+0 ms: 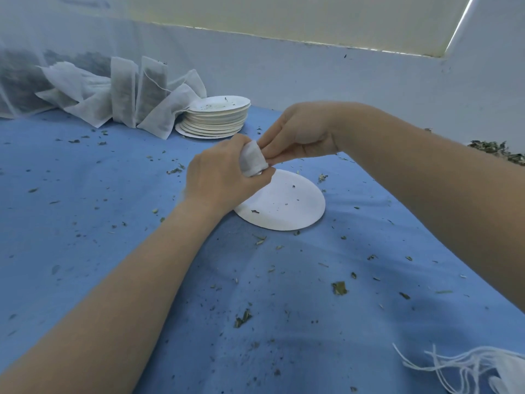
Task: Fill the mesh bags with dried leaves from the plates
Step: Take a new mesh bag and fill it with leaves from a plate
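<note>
2 hands grip 1 mesh bag [253, 158] above the plate [287, 206]: left hand [224, 174] clasping, right hand [298, 135] pinching its upper end.

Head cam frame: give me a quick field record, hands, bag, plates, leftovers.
left hand: grips the mesh bag from the side
right hand: fingers pinch the bag's top
plate below hands: nearly bare, a few leaf crumbs
plate stack: far side, crumbs on top plate
filled bags: leaning in a row left of the stack
leaf pile: right edge, partly cut off
cloth: blue, strewn with leaf bits
loose strings: bottom right corner
</note>
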